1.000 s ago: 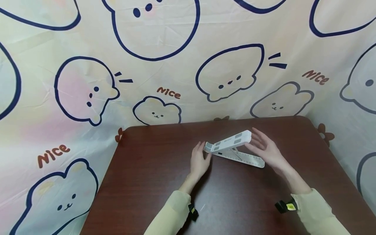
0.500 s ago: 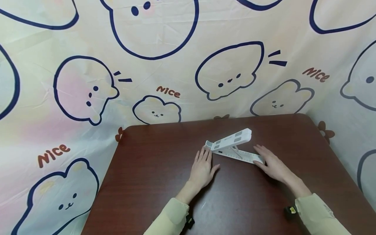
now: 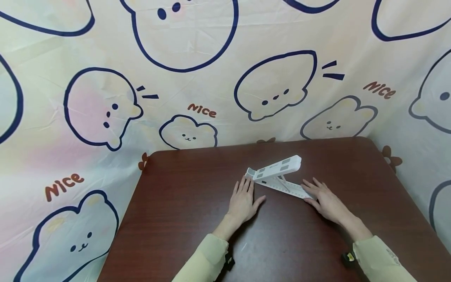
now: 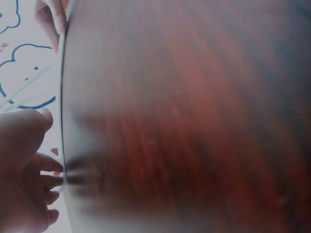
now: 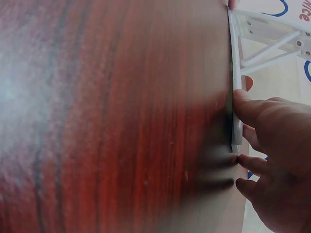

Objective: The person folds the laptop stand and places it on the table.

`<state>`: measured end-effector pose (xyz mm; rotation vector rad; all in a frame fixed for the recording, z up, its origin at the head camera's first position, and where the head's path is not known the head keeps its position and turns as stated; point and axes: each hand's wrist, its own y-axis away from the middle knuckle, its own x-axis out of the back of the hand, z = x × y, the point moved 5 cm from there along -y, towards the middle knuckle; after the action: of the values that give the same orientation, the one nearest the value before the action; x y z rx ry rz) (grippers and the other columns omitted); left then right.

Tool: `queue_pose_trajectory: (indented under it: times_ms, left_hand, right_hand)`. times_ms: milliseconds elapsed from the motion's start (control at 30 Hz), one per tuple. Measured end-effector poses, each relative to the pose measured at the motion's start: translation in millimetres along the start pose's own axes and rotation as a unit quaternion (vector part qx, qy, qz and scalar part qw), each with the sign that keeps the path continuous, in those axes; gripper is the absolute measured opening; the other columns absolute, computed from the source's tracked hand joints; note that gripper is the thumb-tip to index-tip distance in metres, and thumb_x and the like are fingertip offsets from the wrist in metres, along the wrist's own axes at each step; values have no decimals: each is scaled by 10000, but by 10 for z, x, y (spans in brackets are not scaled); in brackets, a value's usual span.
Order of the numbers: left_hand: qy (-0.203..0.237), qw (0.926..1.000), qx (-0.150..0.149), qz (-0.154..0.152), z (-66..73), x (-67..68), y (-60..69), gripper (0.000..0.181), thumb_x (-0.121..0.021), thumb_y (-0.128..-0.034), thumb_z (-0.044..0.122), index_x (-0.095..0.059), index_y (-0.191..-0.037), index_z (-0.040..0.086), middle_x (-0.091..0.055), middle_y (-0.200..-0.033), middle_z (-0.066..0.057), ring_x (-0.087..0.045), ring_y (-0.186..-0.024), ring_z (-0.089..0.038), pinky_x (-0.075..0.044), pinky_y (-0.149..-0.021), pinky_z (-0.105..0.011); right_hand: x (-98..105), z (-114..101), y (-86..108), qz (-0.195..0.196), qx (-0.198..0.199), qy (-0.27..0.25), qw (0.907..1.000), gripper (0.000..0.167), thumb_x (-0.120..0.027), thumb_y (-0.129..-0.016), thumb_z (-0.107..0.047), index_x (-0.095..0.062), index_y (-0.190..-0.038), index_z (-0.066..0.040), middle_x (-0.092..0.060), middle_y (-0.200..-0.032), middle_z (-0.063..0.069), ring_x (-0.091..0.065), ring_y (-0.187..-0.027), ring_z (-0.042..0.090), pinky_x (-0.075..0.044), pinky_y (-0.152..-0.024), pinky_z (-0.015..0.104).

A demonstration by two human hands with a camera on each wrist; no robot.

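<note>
A white folding laptop stand (image 3: 278,169) stands partly unfolded on the table, its upper arm tilted up over a flat base bar and held by a thin strut. My left hand (image 3: 242,201) lies palm down at the stand's left end, fingers straight and touching it, thumb spread to the side. At the other end, my right hand (image 3: 330,202) touches the base bar (image 5: 236,73), its thumb at the near edge and its fingers on the far side. The right wrist view shows the lower fingertips meeting the table. My hand covers the bar's right tip in the head view.
The brown wooden table (image 3: 183,211) reaches back to a wall cloth (image 3: 197,90) printed with cartoon bears. Black wrist cameras (image 3: 348,258) sit by the sleeve cuffs.
My right hand has come down from the raised arm to the base bar, its fingers now spread around the end. My left hand has flattened from a curled hold, fingers straight. The stand has barely shifted.
</note>
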<state>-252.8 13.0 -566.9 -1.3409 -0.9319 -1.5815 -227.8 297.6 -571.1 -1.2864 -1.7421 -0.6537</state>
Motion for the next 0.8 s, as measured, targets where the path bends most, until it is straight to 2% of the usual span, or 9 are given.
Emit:
queue_pose_trajectory:
  times_ms: [267, 500, 800]
  left_hand:
    - [-12, 10000, -1, -90, -37, 8, -82, 809, -450, -1134, 632, -394, -1698, 54, -391, -1785, -122, -295, -1704, -287, -280, -1386, -509]
    - [-147, 9998, -1, -108, -36, 61, -146, 835, -450, -1119, 665, -424, -1682, 49, -397, -1783, -120, -317, -1696, -276, -274, -1389, -495]
    - [-342, 9992, -54, -209, -49, 72, -225, 883, -439, -1103, 709, -407, -1690, 49, -371, -1795, -114, -312, -1699, -268, -271, -1393, -477]
  right_hand:
    - [-36, -69, 31, 157, 174, 129, 9996, 567, -779, -1001, -122, -614, -1517, 46, -565, -1616, 285, -395, -1553, 610, -319, -1225, 797]
    - [-75, -151, 54, 359, 468, 532, 9968, 588, -803, -979, -131, -618, -1496, 78, -599, -1582, 287, -476, -1510, 596, -350, -1201, 801]
    - [-107, -206, 86, 501, 698, 1008, 9912, 588, -814, -967, -178, -644, -1476, 61, -636, -1550, 269, -547, -1464, 572, -379, -1180, 799]
